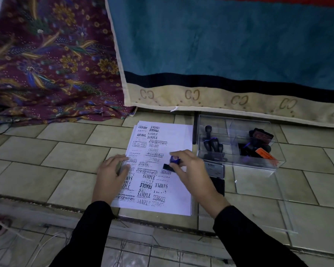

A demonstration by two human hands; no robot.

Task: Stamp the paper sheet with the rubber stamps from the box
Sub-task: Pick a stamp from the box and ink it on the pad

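Note:
A white paper sheet (178,137) lies on the tiled floor, covered with many black stamp prints such as SAMPLE, FRAGILE and FAX OUT. My right hand (191,170) grips a rubber stamp (174,160) with a blue handle and black base, its base down on the sheet's right half. My left hand (112,174) rests flat on the sheet's left edge, fingers straight. A clear plastic box (237,143) to the right of the sheet holds several more black stamps.
An ink pad (216,170) with its lid up sits between the sheet and the box. A clear lid (285,214) lies on the floor at the right. A teal rug and patterned cloth hang behind. A floor ledge runs below the sheet.

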